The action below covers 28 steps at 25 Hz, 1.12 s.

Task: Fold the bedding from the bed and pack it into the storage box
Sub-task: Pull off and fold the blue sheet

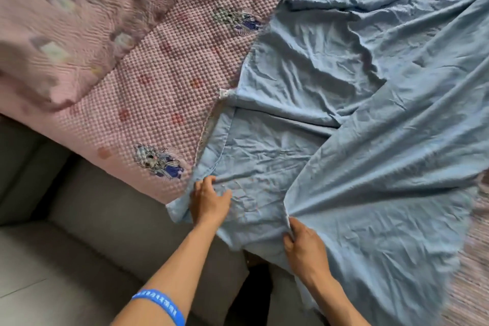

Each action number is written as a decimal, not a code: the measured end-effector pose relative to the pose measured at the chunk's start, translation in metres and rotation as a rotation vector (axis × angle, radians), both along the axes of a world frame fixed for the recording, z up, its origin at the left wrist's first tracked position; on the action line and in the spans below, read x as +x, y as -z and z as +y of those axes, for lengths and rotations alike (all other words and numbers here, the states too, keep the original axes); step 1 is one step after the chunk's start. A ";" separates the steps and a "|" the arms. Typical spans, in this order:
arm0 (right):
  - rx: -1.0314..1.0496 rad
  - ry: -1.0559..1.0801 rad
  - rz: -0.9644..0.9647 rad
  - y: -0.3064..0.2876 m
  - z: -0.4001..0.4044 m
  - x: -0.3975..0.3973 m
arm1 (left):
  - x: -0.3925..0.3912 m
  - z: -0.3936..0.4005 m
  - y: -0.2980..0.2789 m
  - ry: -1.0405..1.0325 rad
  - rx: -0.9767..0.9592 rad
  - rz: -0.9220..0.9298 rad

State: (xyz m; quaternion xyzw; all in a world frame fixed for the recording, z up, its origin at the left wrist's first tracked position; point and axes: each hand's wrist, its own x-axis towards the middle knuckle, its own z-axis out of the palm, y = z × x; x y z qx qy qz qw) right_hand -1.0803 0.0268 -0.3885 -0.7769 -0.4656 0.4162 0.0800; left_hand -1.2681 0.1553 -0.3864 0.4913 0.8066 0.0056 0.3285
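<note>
A wrinkled light blue sheet (pixel 370 87) lies spread over the right half of the bed, with one layer folded over another near the front edge. My left hand (pixel 209 200) rests on the lower layer near its corner, fingers spread and slightly bent. My right hand (pixel 304 246) pinches the edge of the upper folded layer, fingers curled round the cloth. A pink textured quilt (pixel 148 82) with embroidered figures covers the bed's left part. No storage box shows in the head view.
A bunched pink blanket (pixel 60 29) lies at the top left, blurred. The grey padded bed frame (pixel 87 233) runs along the lower left, below the quilt's edge. A blue wristband (pixel 161 304) sits on my left forearm.
</note>
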 end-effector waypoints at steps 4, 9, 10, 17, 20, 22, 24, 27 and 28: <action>-0.116 -0.034 -0.077 0.010 0.000 -0.011 | -0.063 0.017 0.017 0.106 0.015 0.271; -0.099 -0.024 -0.216 0.009 0.023 -0.018 | -0.090 0.032 0.031 -0.016 0.025 0.025; -0.046 0.036 -0.161 0.009 0.026 -0.018 | -0.090 0.030 0.031 0.005 0.017 0.013; -0.014 0.290 -0.094 0.011 0.003 0.023 | -0.043 -0.013 0.036 -0.172 -0.159 -0.154; -0.077 0.035 -0.263 0.011 -0.017 0.044 | -0.036 -0.035 0.029 -0.290 -0.190 -0.256; -0.106 -0.013 -0.207 0.005 -0.019 0.040 | -0.070 -0.048 0.015 -0.235 -0.201 -0.223; -0.107 -0.097 -0.164 0.003 -0.024 0.022 | -0.120 -0.068 0.007 -0.245 -0.211 -0.102; -0.056 -0.218 -0.116 0.003 -0.030 0.001 | -0.150 -0.080 0.003 -0.310 -0.210 -0.042; -0.033 -0.232 -0.117 0.006 -0.029 0.001 | -0.146 -0.076 0.005 -0.320 -0.211 -0.012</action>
